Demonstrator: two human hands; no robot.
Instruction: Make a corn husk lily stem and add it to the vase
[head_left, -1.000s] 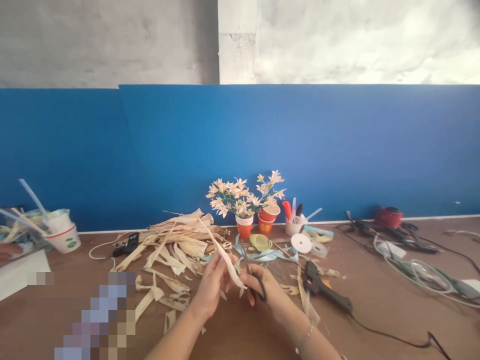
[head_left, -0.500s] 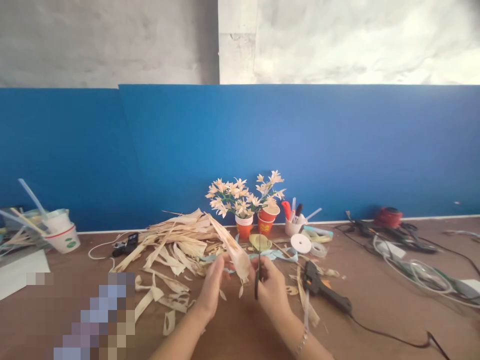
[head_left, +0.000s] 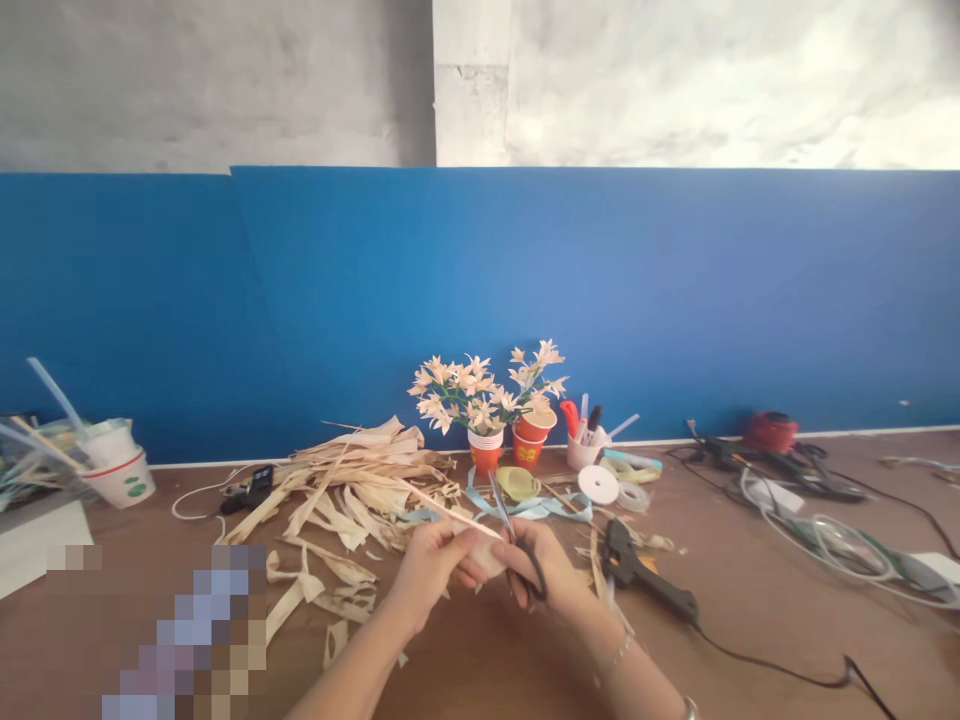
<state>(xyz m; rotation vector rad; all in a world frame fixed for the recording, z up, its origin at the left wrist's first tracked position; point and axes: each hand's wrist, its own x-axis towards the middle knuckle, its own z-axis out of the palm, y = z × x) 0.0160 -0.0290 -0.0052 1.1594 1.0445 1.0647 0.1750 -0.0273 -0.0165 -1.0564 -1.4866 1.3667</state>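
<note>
Between my two hands is a pale dried corn husk [head_left: 489, 556], turned nearly edge-on, with its narrow tip pointing up to the left. My left hand [head_left: 436, 562] is closed on it, thumb on top. A pair of scissors [head_left: 535, 572] with dark handles is in my right hand [head_left: 546, 560]; the blades point up and away from me. The right thumb and fingers also touch the husk's near end. Behind my hands lie a light blue ribbon [head_left: 559, 508] and a yellow-green round piece [head_left: 517, 484].
A heap of dried husks [head_left: 367, 470] spreads left. Husk flowers [head_left: 457, 385] stand in red paper cups [head_left: 486, 455] at the back. To the right are a glue gun [head_left: 645, 575] with a trailing cord, a white spool [head_left: 598, 485] and coiled cables [head_left: 821, 545]. A white cup [head_left: 120, 478] is far left.
The husk has tipped from upright and broadside to lower and nearly edge-on. Both hands have drawn together at its near end, and the scissors have tilted, blades leaning left.
</note>
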